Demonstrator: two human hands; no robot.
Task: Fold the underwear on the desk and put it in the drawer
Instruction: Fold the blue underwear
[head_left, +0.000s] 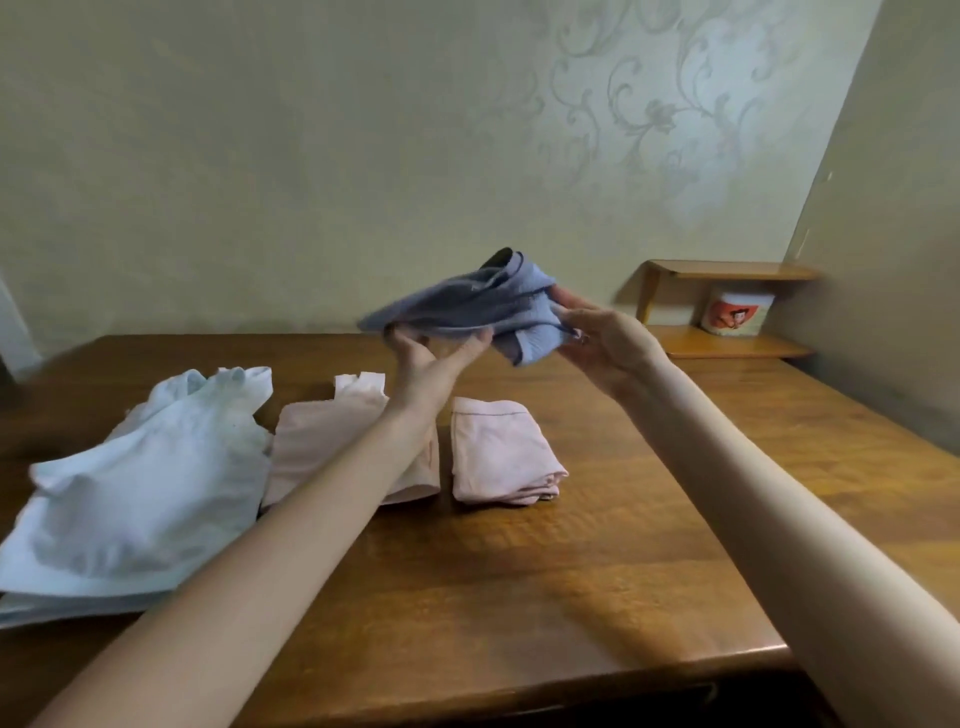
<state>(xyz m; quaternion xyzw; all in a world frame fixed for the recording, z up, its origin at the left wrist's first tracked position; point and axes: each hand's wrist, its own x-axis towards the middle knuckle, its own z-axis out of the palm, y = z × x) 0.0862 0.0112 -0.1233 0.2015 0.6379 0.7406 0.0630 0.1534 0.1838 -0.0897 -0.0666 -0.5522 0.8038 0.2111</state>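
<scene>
Underwear in hand: crumpled blue-grey ribbed cotton underwear (467, 306), held up above the tabletop (519, 571).
My left hand (431, 353): fingers closed on its near left edge, from below.
My right hand (597, 338): pinching its bunched right side.
Doing it well: I should pull the edges flat, then lay it down to fold.
Around: folded pale pink underwear (498, 452) and white cotton pile (140, 483) below.
</scene>
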